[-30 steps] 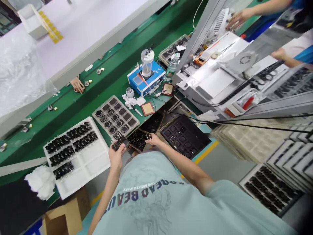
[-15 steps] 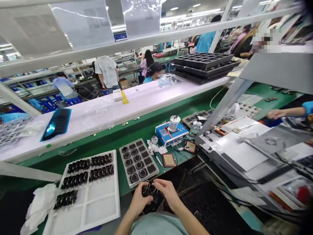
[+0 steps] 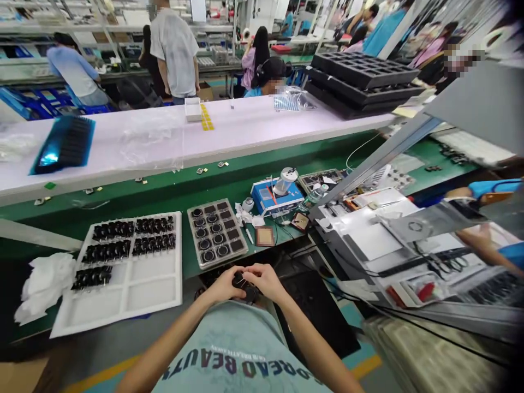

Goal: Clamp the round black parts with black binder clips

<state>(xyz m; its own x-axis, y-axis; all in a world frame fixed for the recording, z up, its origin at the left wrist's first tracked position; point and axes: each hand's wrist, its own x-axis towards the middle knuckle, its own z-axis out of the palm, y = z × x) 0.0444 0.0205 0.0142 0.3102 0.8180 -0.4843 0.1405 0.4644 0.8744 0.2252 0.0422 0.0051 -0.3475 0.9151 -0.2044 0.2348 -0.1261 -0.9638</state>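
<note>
Close in front of my shirt, both hands meet over a small black part [image 3: 238, 280] with thin wire loops, which look like the handles of a binder clip. My left hand [image 3: 223, 287] is curled around it from the left, thumb in front. From the right, the fingertips of my right hand [image 3: 265, 280] pinch at the wire; the fingers hide most of the part. Just beyond my hands lies a clear tray [image 3: 199, 264] with round black parts in some of its pockets. Left of it, a white foam tray [image 3: 176, 273] holds rows of black clipped parts.
A blue device [image 3: 262, 204] with a clear cup [image 3: 285, 180] on top stands beyond a wooden square [image 3: 265, 237] and a white marker [image 3: 249, 236]. Crumpled white cloth [image 3: 45, 281] lies far left. Black trays [image 3: 364, 71] are stacked on the shelf. A co-worker's hand [image 3: 481, 240] is at right.
My view has tipped down, so the overhead bar and hanging sheets are gone and more of my shirt shows. My hands stay together on the black part, with less of its wire loops visible.
</note>
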